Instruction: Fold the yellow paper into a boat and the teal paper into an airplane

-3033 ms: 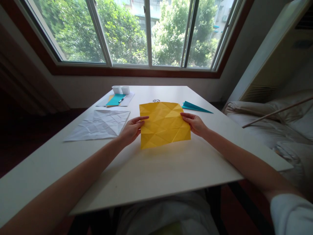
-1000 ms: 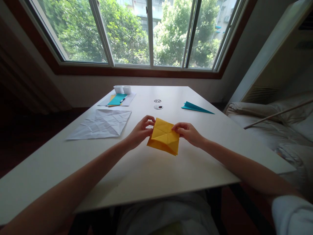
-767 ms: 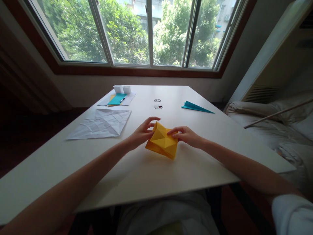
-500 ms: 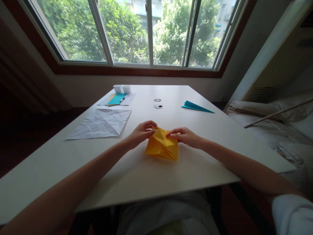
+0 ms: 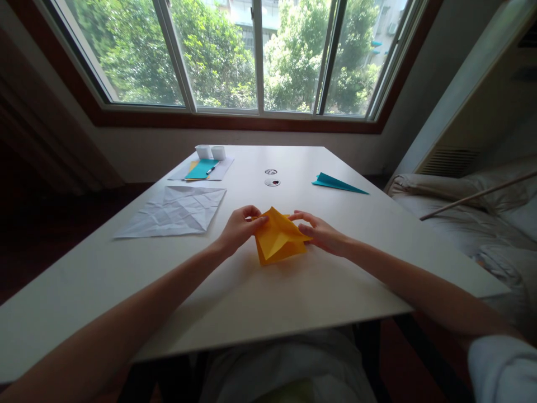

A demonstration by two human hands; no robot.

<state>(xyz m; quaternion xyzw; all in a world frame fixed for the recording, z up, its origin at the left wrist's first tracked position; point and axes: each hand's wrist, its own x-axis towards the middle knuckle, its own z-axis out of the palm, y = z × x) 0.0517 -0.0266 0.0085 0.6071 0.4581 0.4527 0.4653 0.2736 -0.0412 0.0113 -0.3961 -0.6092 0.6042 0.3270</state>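
Note:
A folded piece of yellow paper (image 5: 279, 238) is held just above the near part of the table, with creased flaps and a raised point at its top. My left hand (image 5: 241, 226) pinches its left edge between thumb and fingers. At the right edge, my right hand (image 5: 316, 230) has its thumb and index finger curved apart around a corner of the paper. That corner touches the right thumb; whether the fingers behind it grip the paper is partly hidden.
Creased white paper (image 5: 176, 212) lies on the white table (image 5: 251, 302) to the left. Behind it are teal paper (image 5: 200, 168), a pen (image 5: 212, 168) and two white containers (image 5: 203, 151). A teal paper plane (image 5: 338, 183) rests at right, and round discs (image 5: 272, 182) lie mid-table.
The yellow paper has turned and tilted, so a different face with a pointed top shows. My right fingers have opened somewhat and shifted to its right corner; the left hand keeps its pinch.

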